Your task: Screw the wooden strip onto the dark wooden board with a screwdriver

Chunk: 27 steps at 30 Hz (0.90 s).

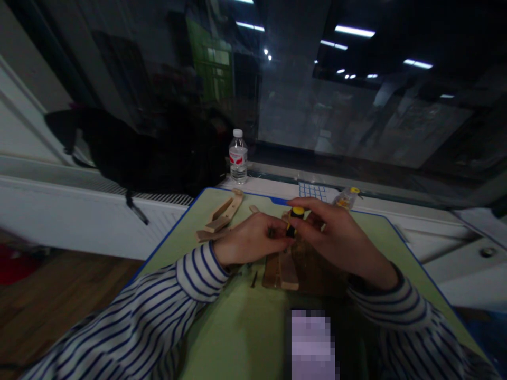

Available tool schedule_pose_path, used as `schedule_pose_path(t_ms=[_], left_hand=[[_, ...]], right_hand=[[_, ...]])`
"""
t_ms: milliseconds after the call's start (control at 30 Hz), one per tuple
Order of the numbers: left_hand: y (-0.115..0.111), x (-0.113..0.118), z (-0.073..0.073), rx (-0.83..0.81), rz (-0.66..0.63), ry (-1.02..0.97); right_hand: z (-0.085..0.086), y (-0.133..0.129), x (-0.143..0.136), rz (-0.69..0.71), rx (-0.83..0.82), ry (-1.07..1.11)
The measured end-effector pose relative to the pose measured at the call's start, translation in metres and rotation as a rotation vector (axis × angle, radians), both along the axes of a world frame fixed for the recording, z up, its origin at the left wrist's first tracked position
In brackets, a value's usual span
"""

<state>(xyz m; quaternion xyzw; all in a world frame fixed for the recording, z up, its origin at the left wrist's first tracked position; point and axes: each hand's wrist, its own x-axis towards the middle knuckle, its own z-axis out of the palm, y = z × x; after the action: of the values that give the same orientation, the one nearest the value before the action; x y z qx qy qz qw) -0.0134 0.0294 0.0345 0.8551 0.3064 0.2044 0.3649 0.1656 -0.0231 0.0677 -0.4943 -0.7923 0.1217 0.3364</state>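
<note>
Nearest cam: pixelated purple block [312,343] at bottom edge, on green mat [245,322], between the two striped sleeves
Left sleeve: blue/white stripes [158,311], runs from lower left up to wrist
Loose wood parts: pale cut pieces [224,214] on mat's far-left corner, well apart from hands, lying flat
Small dark bit: screw-like item [254,278] on mat just below left hand; too small to ID
Left hand: [253,238] fingers curled together, tips pinched at lower shaft of screwdriver; cannot tell what else it grips, dim light
Screwdriver: yellow/black handle [296,215], roughly upright, between both hands, over wood assy near mat centre-far
Wood assy: brown slats [285,270] under hands, resting on mat, partly hidden by right hand
Right hand: [336,237] clamped round screwdriver handle, thumb + forefinger closed on yellow top
Water bottle: [238,157] upright on white sill beyond mat, cap on
Plastic bag: clear w/ yellow bit [347,197] on far-right edge of mat, near right hand, not touching
Right sleeve: striped [412,322], lower right
</note>
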Motion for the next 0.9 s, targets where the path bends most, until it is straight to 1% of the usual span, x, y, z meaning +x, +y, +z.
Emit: schedule_pose_path(t_ms=[100,267,400,500,633,767,900], left_hand=[[0.0,-0.001,-0.001,-0.013,-0.025,0.002],[0.003,0.0,-0.007,-0.016,-0.055,-0.029],[0.004,0.0,-0.008,-0.023,-0.002,-0.07],[0.004,-0.001,-0.006,-0.037,0.039,-0.074],[0.004,-0.002,-0.005,-0.039,0.058,-0.045],[0.004,-0.003,0.002,-0.046,0.055,-0.006],[0.006,-0.003,0.009,-0.004,0.03,0.071]], right_hand=[[-0.002,0.001,-0.001,-0.031,0.038,-0.018],[-0.005,0.003,0.0,-0.039,0.061,-0.047],[-0.006,0.004,0.001,-0.044,0.053,-0.055],[-0.006,0.004,0.0,-0.049,0.035,-0.048],[-0.003,0.003,-0.001,-0.047,0.004,-0.039],[0.0,0.0,0.004,0.009,-0.028,0.007],[0.003,-0.003,0.008,0.047,-0.045,0.046]])
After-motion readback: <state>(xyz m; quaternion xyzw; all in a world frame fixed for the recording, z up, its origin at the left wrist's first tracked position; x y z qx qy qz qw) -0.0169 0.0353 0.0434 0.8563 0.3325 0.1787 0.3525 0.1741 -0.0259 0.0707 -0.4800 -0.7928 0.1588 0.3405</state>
